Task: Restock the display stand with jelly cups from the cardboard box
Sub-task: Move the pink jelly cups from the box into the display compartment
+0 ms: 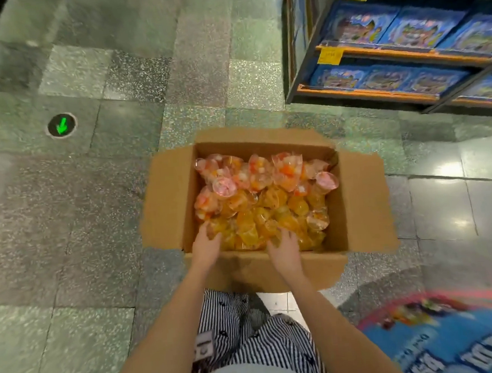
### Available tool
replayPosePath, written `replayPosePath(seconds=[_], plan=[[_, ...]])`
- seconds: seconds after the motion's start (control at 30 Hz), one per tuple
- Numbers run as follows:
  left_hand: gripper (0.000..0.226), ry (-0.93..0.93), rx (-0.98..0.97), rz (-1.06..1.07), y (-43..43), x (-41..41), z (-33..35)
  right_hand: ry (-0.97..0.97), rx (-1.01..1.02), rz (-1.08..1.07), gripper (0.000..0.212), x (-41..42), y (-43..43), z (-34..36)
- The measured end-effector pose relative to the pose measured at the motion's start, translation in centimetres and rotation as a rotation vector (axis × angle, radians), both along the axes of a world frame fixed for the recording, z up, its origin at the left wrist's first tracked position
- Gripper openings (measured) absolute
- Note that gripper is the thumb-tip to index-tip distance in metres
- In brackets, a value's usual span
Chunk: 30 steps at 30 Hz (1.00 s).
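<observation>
Over cardboard box (170,197) | left hand (206,246), right hand (284,249) touch jelly cups (258,211) | fingers (288,236) spread apart

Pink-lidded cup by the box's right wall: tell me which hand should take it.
Right, probably. The right hand lies among the orange cups nearer that wall; the left hand sits by the left wall of the cardboard box, farther from the pink-lidded cup.
</observation>
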<state>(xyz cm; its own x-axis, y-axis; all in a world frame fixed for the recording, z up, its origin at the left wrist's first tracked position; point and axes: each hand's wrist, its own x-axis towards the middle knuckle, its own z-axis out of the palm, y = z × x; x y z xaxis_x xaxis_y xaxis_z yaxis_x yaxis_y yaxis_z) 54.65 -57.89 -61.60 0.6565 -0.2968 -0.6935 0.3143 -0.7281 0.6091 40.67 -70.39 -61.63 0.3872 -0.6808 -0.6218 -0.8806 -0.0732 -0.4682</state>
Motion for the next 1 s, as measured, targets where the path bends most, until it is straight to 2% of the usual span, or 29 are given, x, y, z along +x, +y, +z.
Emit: replayPosePath(seconds=[0.3,0.47,0.53,0.73,0.9,1.0], plan=[[0.064,0.173,0.006,0.122,-2.6,6.4,-5.2,0.078,-0.070,0.456,0.064,12.8,-3.7,-3.1],[0.074,0.197,0.040,0.158,-4.7,8.8,-8.2,0.089,-0.152,0.644,0.071,17.0,-4.8,-6.6],[0.071,0.177,0.099,0.212,-5.5,9.6,-9.7,0.072,-0.141,0.690,0.069,18.3,-5.3,-8.1],[0.070,0.157,0.187,0.428,-7.2,9.7,-11.9,0.039,-0.091,0.733,0.070,20.0,-5.4,-10.7],[0.072,0.220,0.203,0.545,-8.4,9.3,-12.1,-0.012,-0.086,0.635,0.064,19.1,-5.1,-10.6],[0.076,0.227,0.109,0.631,-8.0,9.0,-12.2,-0.035,-0.119,0.593,0.066,17.3,-4.8,-10.2]])
